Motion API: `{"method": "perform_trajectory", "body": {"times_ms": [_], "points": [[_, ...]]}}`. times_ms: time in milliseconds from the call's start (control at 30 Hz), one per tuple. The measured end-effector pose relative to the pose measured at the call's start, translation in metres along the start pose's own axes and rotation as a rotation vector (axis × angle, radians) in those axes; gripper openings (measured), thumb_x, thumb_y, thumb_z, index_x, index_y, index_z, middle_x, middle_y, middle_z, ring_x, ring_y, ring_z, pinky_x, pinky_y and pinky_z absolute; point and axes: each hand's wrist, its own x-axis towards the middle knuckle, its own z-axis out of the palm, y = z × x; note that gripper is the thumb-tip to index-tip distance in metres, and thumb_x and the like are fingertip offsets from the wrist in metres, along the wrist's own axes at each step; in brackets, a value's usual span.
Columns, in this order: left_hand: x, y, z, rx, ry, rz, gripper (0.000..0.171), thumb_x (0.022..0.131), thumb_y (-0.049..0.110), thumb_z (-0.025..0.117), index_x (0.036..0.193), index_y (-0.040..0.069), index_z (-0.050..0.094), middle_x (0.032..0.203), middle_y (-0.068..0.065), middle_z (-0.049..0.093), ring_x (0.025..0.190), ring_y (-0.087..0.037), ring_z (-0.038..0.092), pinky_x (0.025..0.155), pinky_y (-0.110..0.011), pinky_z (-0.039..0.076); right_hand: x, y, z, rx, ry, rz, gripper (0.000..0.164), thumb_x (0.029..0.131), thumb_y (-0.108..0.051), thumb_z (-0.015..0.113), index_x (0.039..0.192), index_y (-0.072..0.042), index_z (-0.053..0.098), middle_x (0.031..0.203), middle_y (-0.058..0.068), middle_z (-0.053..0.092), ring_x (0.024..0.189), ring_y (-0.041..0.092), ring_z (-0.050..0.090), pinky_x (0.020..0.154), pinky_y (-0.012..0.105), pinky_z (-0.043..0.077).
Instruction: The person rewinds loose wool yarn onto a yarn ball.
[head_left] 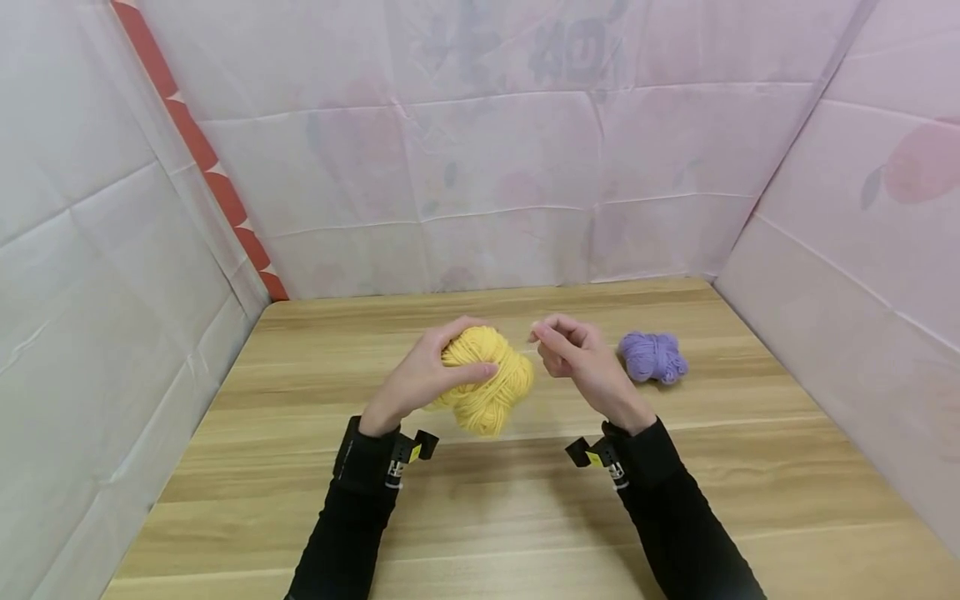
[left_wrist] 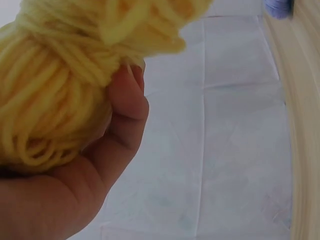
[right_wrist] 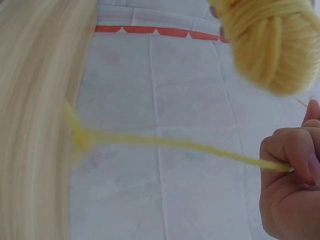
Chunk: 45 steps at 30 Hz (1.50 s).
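My left hand [head_left: 423, 373] grips a thick ball of yellow yarn [head_left: 491, 387] above the table, thumb across its near side. In the left wrist view the yarn ball [left_wrist: 55, 90] fills the upper left, with the fingers curled around it. To its right, my right hand [head_left: 588, 358] pinches a yellow yarn strand [right_wrist: 200, 146] between thumb and fingers. In the right wrist view this strand extends from the pinch to a blurred tuft or knot [right_wrist: 82, 140] at its far end. A purple ball of yarn [head_left: 652, 357] lies on the table just beyond the right hand.
The wood-grain table [head_left: 480, 517] runs back to a creased, pale cloth wall [head_left: 495, 167]. Similar sheets enclose the left and right sides, and a red scalloped strip [head_left: 202, 150] runs down the back left corner. Both wrists wear small black cameras [head_left: 416, 446].
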Motion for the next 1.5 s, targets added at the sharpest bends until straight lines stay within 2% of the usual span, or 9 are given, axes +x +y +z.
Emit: {"method": "perform_trajectory", "body": {"times_ms": [133,333,500,600,833,1100,1233,1400,1500], "points": [[0.001,-0.001,0.0,0.031,0.089,-0.024,0.045,0.083,0.021,0.074,0.125,0.021,0.056,0.106,-0.007,0.062,0.087,-0.019,0.062,0.072,-0.033,0.057,-0.003,-0.006,0.004,-0.026,0.014,-0.022,0.018,0.101,-0.022,0.05,0.108,-0.01,0.062,0.062,-0.002,0.034,0.055,0.015,0.025,0.059,0.038,0.018],[0.003,-0.003,0.001,0.038,0.271,-0.039,0.043,0.084,0.029,0.074,0.122,0.021,0.056,0.103,-0.008,0.061,0.086,-0.02,0.061,0.069,-0.033,0.056,-0.008,-0.013,0.013,-0.144,0.034,-0.048,0.02,0.099,-0.021,0.054,0.111,-0.007,0.063,0.066,-0.004,0.04,0.057,0.013,0.034,0.051,0.03,0.026],[0.004,-0.005,0.001,-0.003,0.413,-0.041,0.046,0.085,0.035,0.072,0.123,0.018,0.051,0.101,-0.009,0.06,0.082,-0.02,0.062,0.066,-0.033,0.055,-0.011,-0.015,0.021,-0.231,0.006,-0.053,0.021,0.099,-0.02,0.055,0.111,-0.005,0.064,0.066,-0.004,0.042,0.057,0.012,0.037,0.05,0.029,0.03],[0.005,-0.006,0.001,-0.049,0.468,-0.035,0.048,0.087,0.036,0.07,0.123,0.015,0.047,0.1,-0.01,0.06,0.078,-0.019,0.063,0.063,-0.032,0.056,-0.011,-0.014,0.025,-0.284,-0.042,-0.058,0.019,0.099,-0.019,0.056,0.109,-0.007,0.065,0.066,-0.004,0.042,0.057,0.011,0.038,0.048,0.027,0.032],[0.006,-0.004,0.002,-0.168,0.562,0.04,0.046,0.09,0.029,0.068,0.121,0.008,0.041,0.105,-0.011,0.057,0.08,-0.018,0.063,0.065,-0.03,0.057,-0.007,-0.007,0.037,-0.332,-0.158,-0.103,0.014,0.097,-0.015,0.058,0.104,-0.011,0.069,0.065,-0.003,0.044,0.054,0.009,0.04,0.045,0.025,0.034],[0.007,-0.003,0.005,-0.272,0.619,0.11,0.045,0.09,0.026,0.067,0.12,0.006,0.04,0.106,-0.011,0.058,0.082,-0.018,0.065,0.066,-0.028,0.059,0.0,0.006,0.043,-0.252,-0.227,-0.084,0.019,0.099,-0.015,0.055,0.107,-0.006,0.07,0.062,0.005,0.051,0.046,0.007,0.037,0.038,0.024,0.031],[0.007,-0.003,0.005,-0.328,0.661,0.159,0.04,0.092,0.024,0.065,0.118,0.007,0.041,0.108,-0.009,0.056,0.085,-0.017,0.064,0.069,-0.026,0.057,0.003,0.015,0.045,-0.236,-0.244,-0.052,0.021,0.099,-0.017,0.054,0.107,-0.006,0.07,0.062,0.007,0.053,0.044,0.007,0.038,0.038,0.023,0.031],[0.005,-0.002,-0.001,-0.486,0.707,0.24,0.031,0.095,0.019,0.06,0.117,0.009,0.039,0.109,-0.008,0.054,0.09,-0.016,0.062,0.073,-0.025,0.058,0.008,0.024,0.044,-0.268,-0.272,-0.005,0.023,0.099,-0.02,0.054,0.106,-0.005,0.07,0.062,0.003,0.055,0.046,0.007,0.042,0.039,0.022,0.034],[0.003,0.0,-0.006,-0.587,0.692,0.253,0.034,0.098,0.017,0.055,0.125,0.013,0.034,0.112,-0.009,0.053,0.095,-0.018,0.062,0.076,-0.026,0.058,0.01,0.028,0.042,-0.273,-0.286,0.015,0.024,0.099,-0.019,0.054,0.106,-0.003,0.07,0.063,0.003,0.056,0.047,0.006,0.043,0.041,0.02,0.035]]}}
